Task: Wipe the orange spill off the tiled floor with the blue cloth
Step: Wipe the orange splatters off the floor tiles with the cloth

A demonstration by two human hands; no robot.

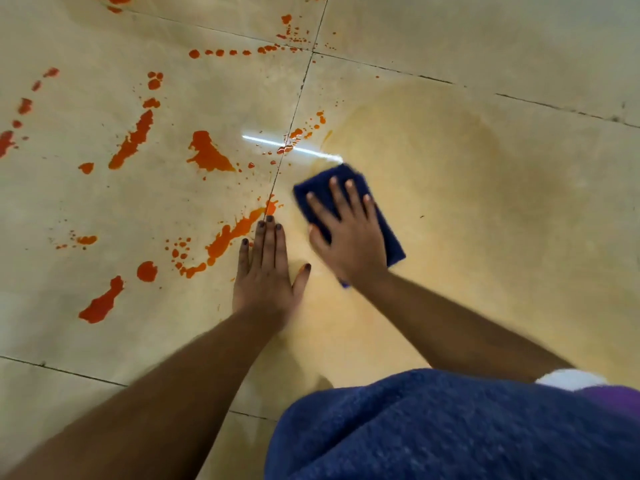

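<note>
Tiled floor (519, 46) bears orange spill (207, 154); your right hand (349, 244) presses the blue cloth (389, 233) with fingers (353, 199) spread, left hand (265, 275) flat.

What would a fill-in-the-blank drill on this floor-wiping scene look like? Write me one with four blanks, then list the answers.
1. The right hand presses the ____ cloth flat on the floor.
2. The left hand lies flat on the tiled floor with its fingers ____.
3. The unwiped orange spill lies on the person's ____ side of the cloth.
4. The faint smear around the cloth is pale ____.

Missing words: blue; straight; left; orange
</note>
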